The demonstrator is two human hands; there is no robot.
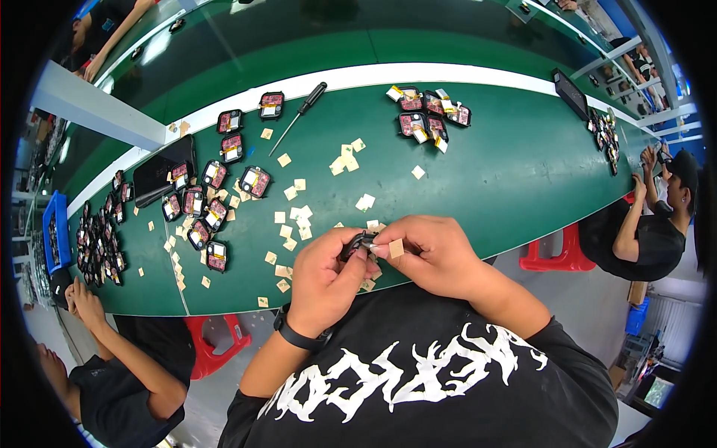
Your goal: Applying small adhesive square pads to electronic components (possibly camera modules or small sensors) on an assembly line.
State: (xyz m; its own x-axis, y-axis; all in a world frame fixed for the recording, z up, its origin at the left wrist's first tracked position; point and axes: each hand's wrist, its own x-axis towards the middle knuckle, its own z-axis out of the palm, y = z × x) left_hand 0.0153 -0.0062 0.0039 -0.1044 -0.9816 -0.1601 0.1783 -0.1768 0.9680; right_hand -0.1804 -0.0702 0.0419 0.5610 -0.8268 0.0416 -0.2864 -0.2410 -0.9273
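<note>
My left hand (326, 270) is closed around a small black device housing (349, 246) at the table's near edge, its fingers mostly covering it. Close against it, my right hand (441, 257) is pinched, thumb and forefinger meeting at the housing's right side. A small square tan adhesive pad (396, 249) shows at these right fingertips. Between the two hands is a small whitish piece (370, 243), too covered to make out. More pale square pads (302, 213) lie scattered on the green table just beyond and left of my hands.
Open black housings with red circuit boards (193, 200) cluster at the left; more (426, 116) sit farther off. A screwdriver (299, 118) lies beyond the pads. Black trays (166, 170) and a blue bin (56, 231) stand left. Other people (127, 381) sit on both sides, near red stools (556, 250).
</note>
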